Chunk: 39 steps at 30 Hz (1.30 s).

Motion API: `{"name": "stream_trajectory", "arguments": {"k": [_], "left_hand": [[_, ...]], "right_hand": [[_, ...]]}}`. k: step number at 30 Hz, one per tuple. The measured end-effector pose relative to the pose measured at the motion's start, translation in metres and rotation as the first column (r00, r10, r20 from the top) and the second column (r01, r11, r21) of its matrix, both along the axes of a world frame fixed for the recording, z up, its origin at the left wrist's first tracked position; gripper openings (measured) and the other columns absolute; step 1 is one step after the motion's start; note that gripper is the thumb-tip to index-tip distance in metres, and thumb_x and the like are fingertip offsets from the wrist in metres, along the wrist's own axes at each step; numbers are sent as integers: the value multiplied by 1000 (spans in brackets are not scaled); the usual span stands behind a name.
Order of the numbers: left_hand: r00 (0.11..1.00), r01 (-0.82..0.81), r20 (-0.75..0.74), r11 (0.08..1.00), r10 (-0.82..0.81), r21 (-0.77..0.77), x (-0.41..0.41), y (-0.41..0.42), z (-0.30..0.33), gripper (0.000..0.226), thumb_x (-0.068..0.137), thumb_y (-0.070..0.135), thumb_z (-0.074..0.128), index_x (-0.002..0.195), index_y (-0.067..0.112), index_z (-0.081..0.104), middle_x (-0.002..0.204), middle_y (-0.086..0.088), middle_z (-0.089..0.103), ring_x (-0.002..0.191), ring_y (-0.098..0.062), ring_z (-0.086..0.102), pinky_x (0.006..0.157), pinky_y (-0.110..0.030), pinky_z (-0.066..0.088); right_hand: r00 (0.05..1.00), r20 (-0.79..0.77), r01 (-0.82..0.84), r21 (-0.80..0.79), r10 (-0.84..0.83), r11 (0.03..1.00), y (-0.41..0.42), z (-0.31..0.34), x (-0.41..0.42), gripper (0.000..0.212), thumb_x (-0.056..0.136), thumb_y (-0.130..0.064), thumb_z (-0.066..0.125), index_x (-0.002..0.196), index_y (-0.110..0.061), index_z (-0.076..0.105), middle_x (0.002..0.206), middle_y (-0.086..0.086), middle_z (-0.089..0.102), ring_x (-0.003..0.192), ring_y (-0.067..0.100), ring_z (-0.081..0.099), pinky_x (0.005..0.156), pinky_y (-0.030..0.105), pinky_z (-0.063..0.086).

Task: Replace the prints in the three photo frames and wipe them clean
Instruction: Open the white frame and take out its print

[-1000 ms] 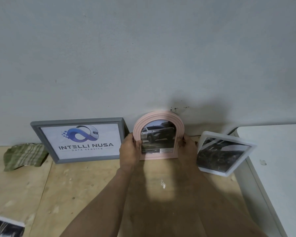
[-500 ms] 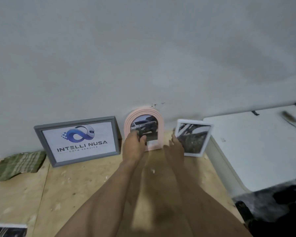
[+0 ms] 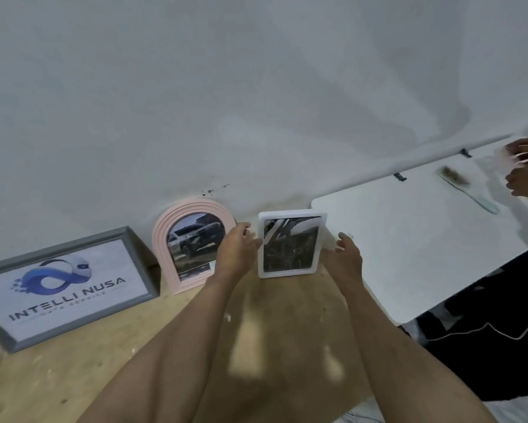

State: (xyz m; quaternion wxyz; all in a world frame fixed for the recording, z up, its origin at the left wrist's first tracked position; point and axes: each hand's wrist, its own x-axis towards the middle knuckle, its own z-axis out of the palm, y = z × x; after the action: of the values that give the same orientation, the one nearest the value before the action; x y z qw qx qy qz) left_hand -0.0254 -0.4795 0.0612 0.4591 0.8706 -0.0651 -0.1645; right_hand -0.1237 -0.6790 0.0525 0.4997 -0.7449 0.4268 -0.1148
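Note:
Three photo frames lean against the wall on a plywood surface. A grey frame with a logo print is at the left. A pink arched frame with a car print stands in the middle. To its right a white frame with a dark print stands upright. My left hand is at the white frame's left edge, fingertips touching it. My right hand hovers by its right edge, fingers spread. Neither hand grips anything.
A white table adjoins the plywood on the right, close to the white frame. On its far end lie a brush and another person's hands. Dark fabric fills the lower right.
My hands let go of the pink arched frame and moved right to either side of the white frame, which now stands more upright. The view swung right.

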Motion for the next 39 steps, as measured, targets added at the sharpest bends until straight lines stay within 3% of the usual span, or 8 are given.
{"name": "stream_trajectory", "arguments": {"k": [4,11,18,24,28,31,35,39], "left_hand": [[996,26,-84,999,-24,26,23,-21,-24,46,94,29,63,138,19,52,127,-6,65,107,-28,64,92,-45,53],[997,43,-60,996,-39,76,31,-27,-39,18,95,30,61,94,12,64,90,-11,69,79,-30,60,71,-43,50],[955,-92,-296,971,24,-220,15,2,-3,19,99,10,49,88,10,65,88,-13,60,73,-28,58,68,-41,55],[852,-291,-523,859,32,-422,-40,68,57,34,100,30,55,92,-1,62,71,-16,60,58,-29,61,54,-37,58],[851,-371,-500,860,164,-350,-69,130,69,10,90,2,63,85,-7,65,68,-16,62,43,-20,60,42,-30,54],[861,-389,-443,885,250,-256,-86,196,63,2,87,-7,62,88,-8,63,69,-18,62,36,-17,57,36,-24,47],[846,-372,-478,904,237,-210,-118,290,43,9,92,-5,59,86,-10,64,68,-19,65,50,-23,65,49,-35,60],[817,-398,-531,887,226,-235,-161,364,15,12,97,-1,56,96,-5,66,80,-19,63,54,-20,65,52,-31,60]], "right_hand": [[991,47,-130,91,126,987,-25,-16,24,54,86,-16,66,137,-18,49,134,1,57,122,24,55,100,40,47],[974,144,-177,-8,176,984,-30,-27,34,19,80,-14,65,97,-20,72,92,-5,74,88,16,70,86,46,56],[951,236,-136,-259,199,956,15,5,9,22,81,-2,66,101,-10,72,91,3,73,85,19,68,82,38,56],[928,122,-144,-752,351,643,116,20,-45,12,83,-13,70,95,-13,72,81,3,70,71,25,64,55,30,50],[863,70,-214,-847,501,487,192,24,-77,8,78,-11,65,84,-11,70,75,4,67,65,25,59,54,29,48],[742,92,-373,-767,665,522,236,21,-95,19,72,-23,57,82,-14,70,82,-1,67,76,21,60,70,29,45],[912,-9,-364,-474,410,802,259,4,-109,37,81,-19,45,110,-15,68,112,8,61,103,29,55,91,41,44],[902,-187,-399,-13,390,917,287,-13,-122,25,85,-17,45,67,-8,60,71,8,56,72,26,52,72,44,48]]}}
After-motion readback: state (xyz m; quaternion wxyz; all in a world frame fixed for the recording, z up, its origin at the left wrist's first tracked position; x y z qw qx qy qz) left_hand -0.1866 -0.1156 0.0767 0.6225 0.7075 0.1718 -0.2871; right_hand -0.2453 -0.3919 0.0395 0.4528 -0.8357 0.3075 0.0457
